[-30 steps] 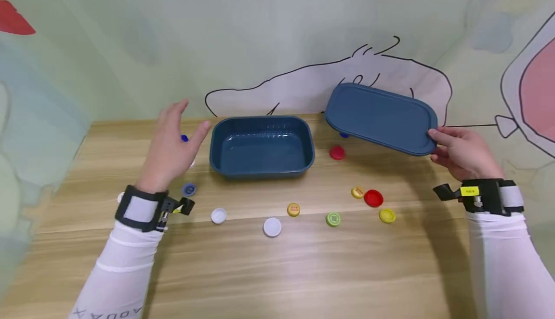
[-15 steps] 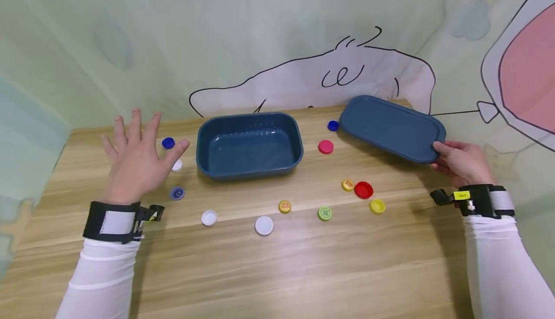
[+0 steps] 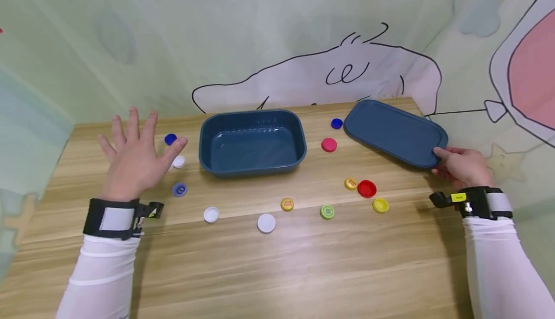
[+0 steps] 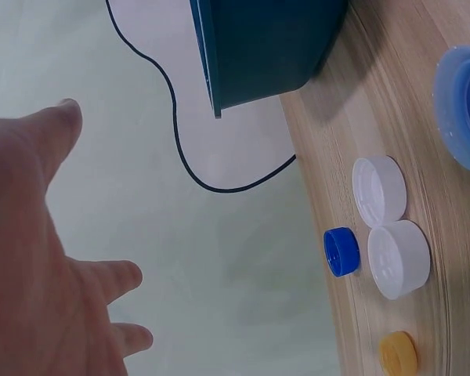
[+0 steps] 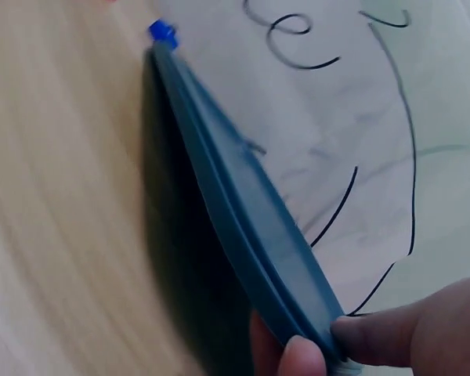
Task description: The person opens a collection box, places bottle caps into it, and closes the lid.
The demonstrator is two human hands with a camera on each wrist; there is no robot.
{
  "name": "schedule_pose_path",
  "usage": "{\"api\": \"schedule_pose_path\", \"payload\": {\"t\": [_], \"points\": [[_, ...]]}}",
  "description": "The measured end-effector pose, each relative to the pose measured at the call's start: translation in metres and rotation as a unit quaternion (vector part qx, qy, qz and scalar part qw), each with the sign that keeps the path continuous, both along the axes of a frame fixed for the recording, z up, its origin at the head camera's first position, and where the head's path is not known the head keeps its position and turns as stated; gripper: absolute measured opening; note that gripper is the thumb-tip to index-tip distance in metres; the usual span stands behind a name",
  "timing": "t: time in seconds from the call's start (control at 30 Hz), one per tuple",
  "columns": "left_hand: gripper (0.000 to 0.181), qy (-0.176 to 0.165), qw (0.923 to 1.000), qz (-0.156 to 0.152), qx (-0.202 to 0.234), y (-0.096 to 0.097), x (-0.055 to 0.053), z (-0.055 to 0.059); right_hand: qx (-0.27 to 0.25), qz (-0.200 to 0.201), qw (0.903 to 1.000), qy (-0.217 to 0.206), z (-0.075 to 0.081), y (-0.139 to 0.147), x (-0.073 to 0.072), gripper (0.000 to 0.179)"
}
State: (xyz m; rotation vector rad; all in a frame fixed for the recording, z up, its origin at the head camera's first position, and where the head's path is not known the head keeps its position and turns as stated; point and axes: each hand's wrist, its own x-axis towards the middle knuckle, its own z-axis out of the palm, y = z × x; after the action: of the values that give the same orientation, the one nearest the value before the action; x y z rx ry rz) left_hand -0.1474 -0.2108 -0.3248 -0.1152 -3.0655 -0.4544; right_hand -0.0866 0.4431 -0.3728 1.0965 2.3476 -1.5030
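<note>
My right hand [image 3: 466,167] pinches the near right end of a dark blue oblong lid [image 3: 394,132], thumb on top and fingers beneath. In the right wrist view the lid [image 5: 235,204] slants close over the wood, with a dark shadow under it. My left hand [image 3: 135,162] hovers over the left of the table with fingers spread, holding nothing. Near its thumb are a dark blue bottle cap [image 3: 170,139], a white bottle cap [image 3: 178,161] and a lighter blue cap [image 3: 179,189]. Between the hands stands an uncovered, deep blue box [image 3: 253,143] with nothing inside.
Several bottle caps lie scattered on the wooden table [image 3: 303,271], among them a pink cap [image 3: 329,145], a red cap [image 3: 366,189], a green cap [image 3: 327,212] and a large white cap [image 3: 266,223]. A printed cloth [image 3: 260,34] hangs behind the table's back edge.
My right hand has lowered the lid toward the table at the right. The left hand has drawn away leftward from the box, its fingers spreading.
</note>
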Motion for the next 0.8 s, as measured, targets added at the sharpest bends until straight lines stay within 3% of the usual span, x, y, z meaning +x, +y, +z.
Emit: {"api": "schedule_pose_path", "payload": {"t": [0.13,0.23,0.4,0.6,0.8], "points": [[0.093,0.001,1.0,0.004,0.001,-0.002,0.002,0.001,0.045,0.054,0.9973,-0.022,-0.003,-0.001,-0.003,0.088],[0.093,0.0,1.0,0.005,0.001,-0.002,0.002,0.0,0.091,0.1,0.9897,-0.047,-0.002,0.001,-0.001,0.097],[0.093,-0.001,1.0,0.006,-0.003,0.001,0.0,0.0,0.185,0.167,0.9648,-0.083,0.003,0.003,0.003,0.104],[0.092,0.0,1.0,0.008,-0.003,0.001,0.0,0.001,0.277,0.216,0.9314,-0.096,0.015,-0.004,0.001,0.094],[0.092,-0.004,0.9999,0.01,-0.006,0.0,0.001,0.003,0.321,0.234,0.9137,-0.087,0.038,-0.029,-0.001,0.088]]}}
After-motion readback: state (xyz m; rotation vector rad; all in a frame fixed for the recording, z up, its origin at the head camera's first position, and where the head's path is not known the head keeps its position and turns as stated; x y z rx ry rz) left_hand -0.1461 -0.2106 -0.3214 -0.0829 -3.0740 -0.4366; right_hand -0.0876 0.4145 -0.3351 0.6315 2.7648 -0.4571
